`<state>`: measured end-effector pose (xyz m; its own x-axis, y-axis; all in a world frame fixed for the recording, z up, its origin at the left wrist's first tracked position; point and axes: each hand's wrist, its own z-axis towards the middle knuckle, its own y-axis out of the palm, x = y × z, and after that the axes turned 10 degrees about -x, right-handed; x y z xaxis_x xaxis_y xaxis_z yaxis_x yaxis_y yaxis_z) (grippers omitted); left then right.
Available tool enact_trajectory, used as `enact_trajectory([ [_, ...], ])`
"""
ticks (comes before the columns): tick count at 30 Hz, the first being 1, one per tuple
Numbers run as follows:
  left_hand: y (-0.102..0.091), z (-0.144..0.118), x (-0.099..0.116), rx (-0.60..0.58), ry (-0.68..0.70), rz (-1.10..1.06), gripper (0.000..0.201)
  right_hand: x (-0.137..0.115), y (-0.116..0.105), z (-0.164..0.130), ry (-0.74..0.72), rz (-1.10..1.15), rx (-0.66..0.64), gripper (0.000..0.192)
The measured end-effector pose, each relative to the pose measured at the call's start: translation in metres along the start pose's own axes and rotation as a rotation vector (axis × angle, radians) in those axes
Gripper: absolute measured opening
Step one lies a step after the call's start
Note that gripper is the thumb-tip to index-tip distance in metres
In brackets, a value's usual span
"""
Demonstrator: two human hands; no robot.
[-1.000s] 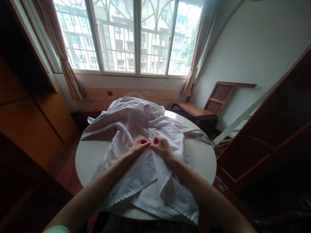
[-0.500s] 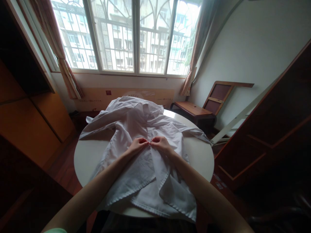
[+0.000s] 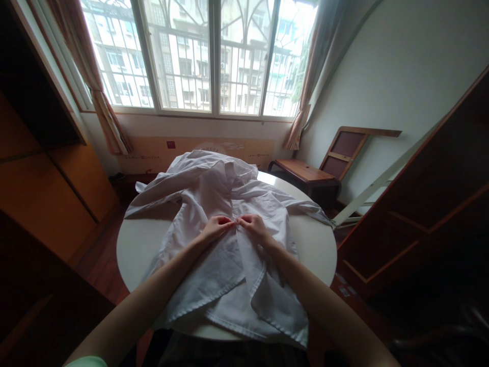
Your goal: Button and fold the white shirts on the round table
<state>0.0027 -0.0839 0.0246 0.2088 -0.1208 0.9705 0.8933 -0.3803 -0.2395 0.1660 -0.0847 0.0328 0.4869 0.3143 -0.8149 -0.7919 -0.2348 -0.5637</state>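
A white shirt (image 3: 214,265) lies spread front-up on a round white table (image 3: 317,244), its hem hanging over the near edge. My left hand (image 3: 216,228) pinches the left front edge of the shirt near its middle. My right hand (image 3: 255,227) pinches the right front edge. The fingertips of both hands meet at the shirt's front opening. Below my hands the two front panels fall apart. Whether a button sits between my fingers is too small to tell.
A wooden cabinet (image 3: 46,193) stands to the left and dark wooden shelving (image 3: 428,204) to the right. A low wooden bench (image 3: 305,176) sits beyond the table, with a framed board (image 3: 351,150) leaning on the wall. A barred window (image 3: 206,56) with curtains fills the back.
Both hands have stayed together at the shirt's front opening, fingers shifting only slightly. The view has drifted a little.
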Motion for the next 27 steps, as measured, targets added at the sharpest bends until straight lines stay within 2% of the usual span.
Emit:
enact_trajectory([
  [3,-0.002,0.000,0.001,-0.052,0.000,-0.011,0.032,0.001,-0.003,0.001,0.032,0.056,-0.014,0.028],
  [9,-0.003,0.001,-0.001,-0.058,0.040,0.004,0.028,0.004,-0.006,0.001,0.034,0.105,-0.084,0.026],
  [12,-0.002,0.004,-0.005,-0.026,0.048,0.010,0.027,0.005,-0.009,-0.001,0.043,0.211,-0.132,0.024],
  [16,-0.001,0.005,-0.008,0.044,0.052,0.010,0.028,0.007,-0.014,-0.003,0.155,0.414,-0.282,0.026],
  [20,0.002,0.002,-0.004,0.053,0.062,-0.007,0.028,0.009,-0.018,-0.004,0.236,0.542,-0.351,0.025],
  [24,0.005,0.000,-0.001,0.044,0.085,-0.005,0.027,0.009,-0.021,-0.005,0.243,0.524,-0.384,0.024],
  [27,0.005,0.000,0.000,0.035,0.095,0.000,0.027,0.010,-0.021,-0.006,0.190,0.444,-0.374,0.024],
])
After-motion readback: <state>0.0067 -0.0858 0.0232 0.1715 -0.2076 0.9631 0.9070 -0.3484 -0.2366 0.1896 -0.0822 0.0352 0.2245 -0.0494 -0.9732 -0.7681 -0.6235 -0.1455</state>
